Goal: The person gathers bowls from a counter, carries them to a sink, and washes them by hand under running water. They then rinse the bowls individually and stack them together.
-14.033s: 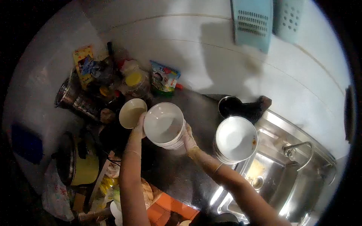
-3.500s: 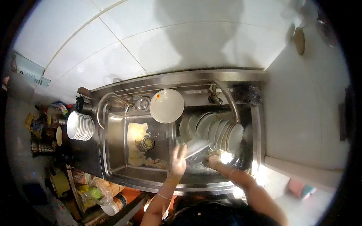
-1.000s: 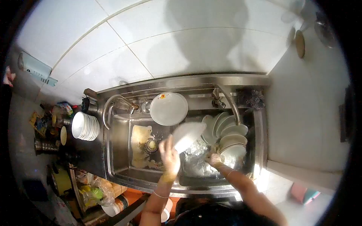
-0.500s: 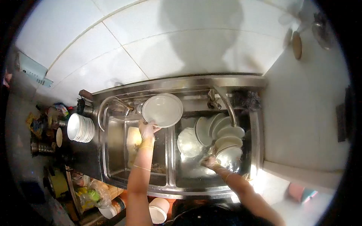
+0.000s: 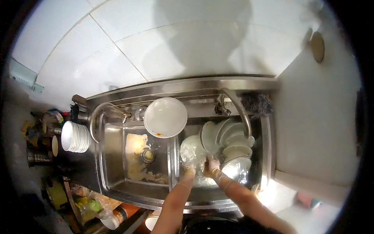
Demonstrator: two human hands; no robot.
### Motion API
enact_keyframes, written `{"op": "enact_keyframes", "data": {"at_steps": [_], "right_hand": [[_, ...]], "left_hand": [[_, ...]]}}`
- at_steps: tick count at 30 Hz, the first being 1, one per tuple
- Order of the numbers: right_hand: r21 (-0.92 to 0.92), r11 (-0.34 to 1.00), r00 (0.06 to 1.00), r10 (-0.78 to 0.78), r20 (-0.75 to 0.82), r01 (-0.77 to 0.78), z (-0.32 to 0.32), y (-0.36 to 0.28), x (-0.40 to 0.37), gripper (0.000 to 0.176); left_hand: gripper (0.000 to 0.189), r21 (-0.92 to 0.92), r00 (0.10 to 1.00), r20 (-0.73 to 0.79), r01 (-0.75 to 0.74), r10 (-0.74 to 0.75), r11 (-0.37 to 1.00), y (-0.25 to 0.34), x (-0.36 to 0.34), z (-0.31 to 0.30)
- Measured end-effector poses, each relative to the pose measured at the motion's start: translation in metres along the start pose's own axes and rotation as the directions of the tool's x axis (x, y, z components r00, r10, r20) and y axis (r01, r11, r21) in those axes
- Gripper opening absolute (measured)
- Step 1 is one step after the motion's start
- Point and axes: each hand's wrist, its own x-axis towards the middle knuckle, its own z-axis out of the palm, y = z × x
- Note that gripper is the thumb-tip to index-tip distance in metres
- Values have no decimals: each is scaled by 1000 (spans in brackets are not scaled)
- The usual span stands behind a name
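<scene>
My left hand (image 5: 189,169), in a thin pale glove, is at the lower edge of a round white plate (image 5: 191,149) in the right basin's water. Close beside it, my right hand (image 5: 210,165), also gloved, reaches into the same water; its fingers are blurred and partly hidden. Several white plates (image 5: 238,153) lean over one another to the right of my hands. A large white plate (image 5: 165,117) with a small orange stain rests over the divider at the back, touched by neither hand.
Two curved taps (image 5: 243,113) (image 5: 94,119) stand behind the basins. The left basin (image 5: 113,156) holds a yellowish patch around its drain (image 5: 148,155). Stacked white bowls (image 5: 76,136) stand left of the sink, and a dark scrubber (image 5: 257,103) lies at the back right.
My left hand has left the large plate and moved right into the right basin. My right hand has shifted slightly left. The large plate stays over the divider.
</scene>
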Motion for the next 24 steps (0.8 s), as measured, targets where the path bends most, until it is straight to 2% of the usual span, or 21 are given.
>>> {"op": "enact_keyframes", "data": {"at_steps": [1, 2, 4, 5, 6, 7, 8, 9, 12, 13, 15, 16, 18, 20, 21, 22, 24], "right_hand": [[-302, 945, 990, -96, 106, 124, -9, 6, 13, 9], [-551, 787, 959, -191, 210, 277, -19, 13, 26, 8], [-527, 850, 1000, 3, -29, -17, 16, -11, 4, 9], [-863, 464, 979, -124, 161, 200, -6, 22, 52, 12], [-940, -69, 908, -244, 342, 335, -29, 54, 101, 17], [-744, -513, 812, -142, 566, 428, -22, 53, 95, 21], [-363, -827, 706, 56, 706, 429, -17, 54, 88, 26], [-377, -756, 633, 64, 771, 535, -12, 52, 77, 32], [-332, -508, 391, 10, 920, 795, 8, 20, 8, 50], [-292, -421, 310, -29, 950, 858, 9, 14, -2, 56], [-197, -465, 330, 225, 917, 863, -7, 18, 10, 56], [-145, -476, 337, 347, 875, 867, -15, 18, 14, 56], [-204, -410, 384, 426, 819, 889, -28, 8, 19, 52], [-413, -236, 474, 359, 804, 880, -22, -18, -4, 42], [-394, -460, 490, 107, 865, 796, -20, -15, -6, 39], [-408, -646, 425, -140, 894, 645, -20, -9, -9, 36], [-711, -376, 548, -457, 700, 594, -8, -1, -11, 32]], "left_hand": [[23, 7, 999, -53, 0, 0, 1000, 0, 1, 6], [25, 1, 995, -100, -3, 3, 1000, -2, 2, 10], [28, -86, 993, -116, -15, 5, 996, -3, -12, 11], [30, -162, 995, -98, -5, -11, 987, -3, -22, 7], [32, -283, 999, -32, 31, -42, 959, -3, -35, 1], [34, -430, 995, 74, 97, -72, 898, -4, -47, -7], [36, -523, 984, 154, 159, -90, 837, -5, -58, -13], [38, -589, 881, 433, 438, -193, 679, 19, -74, -35], [43, -495, 752, 513, 653, -413, 573, 87, -96, -49], [44, -490, 728, 545, 679, -416, 547, 93, -98, -51], [45, -503, 744, 559, 655, -366, 564, 93, -100, -53], [46, -519, 784, 530, 602, -324, 607, 89, -104, -53], [48, -546, 881, 418, 438, -220, 715, 86, -113, -54], [49, -512, 948, 290, 268, -129, 816, 92, -128, -57], [50, -488, 965, 244, 204, -92, 849, 99, -132, -61], [54, -445, 952, 271, 253, -140, 859, 113, -137, -64], [63, -355, 918, 318, 345, -235, 869, 137, -144, -68]]}}
